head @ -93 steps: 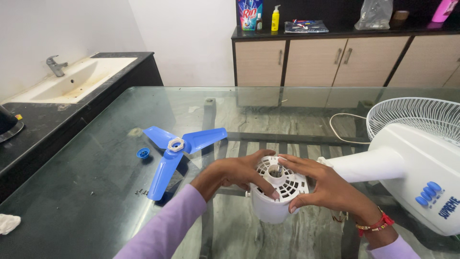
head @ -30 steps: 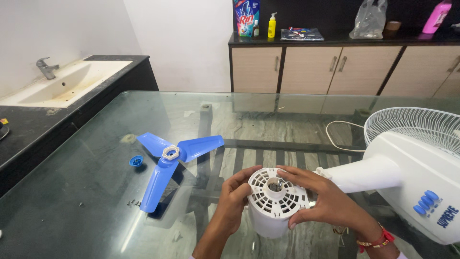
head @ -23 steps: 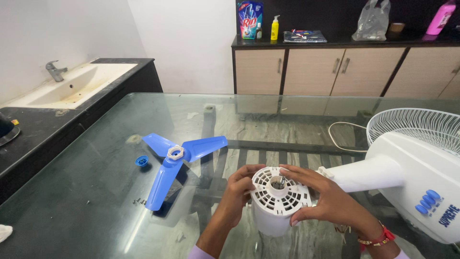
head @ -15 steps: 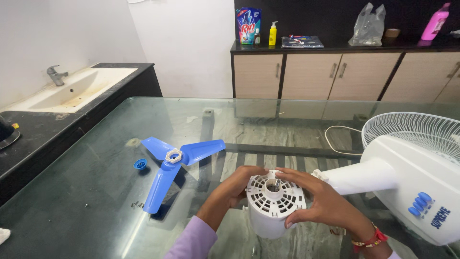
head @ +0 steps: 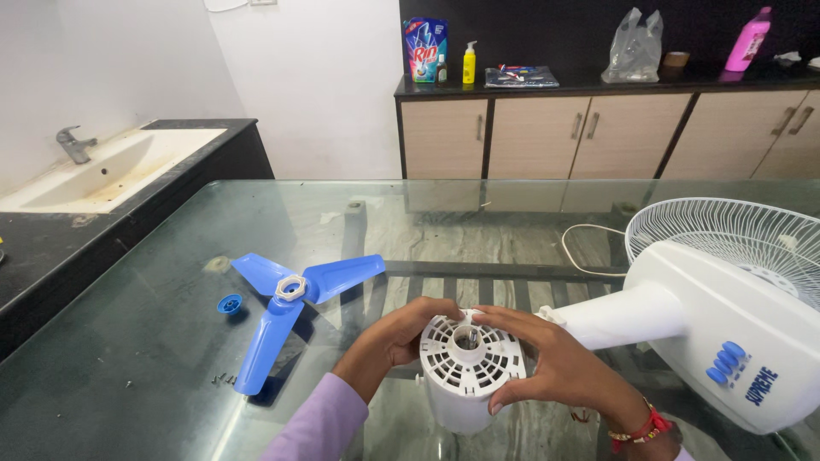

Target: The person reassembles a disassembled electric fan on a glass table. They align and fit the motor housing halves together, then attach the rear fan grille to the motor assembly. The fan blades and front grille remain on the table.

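Both hands, left hand [head: 401, 329] and right hand [head: 547, 367], grasp the white vented motor housing [head: 468, 371] above the glass tabletop [head: 171, 316]; the blue fan blade [head: 286, 299], blue cap [head: 229, 304] and small screws [head: 224, 377] already lie detached, the housing not yet off.

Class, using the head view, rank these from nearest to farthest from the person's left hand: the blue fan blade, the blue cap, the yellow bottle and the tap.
1. Blue fan blade: on the glass table, just left of the left hand.
2. Blue cap: farther left, beyond the blade's hub.
3. Tap: far left, at the sink.
4. Yellow bottle: on the back counter, across the room.
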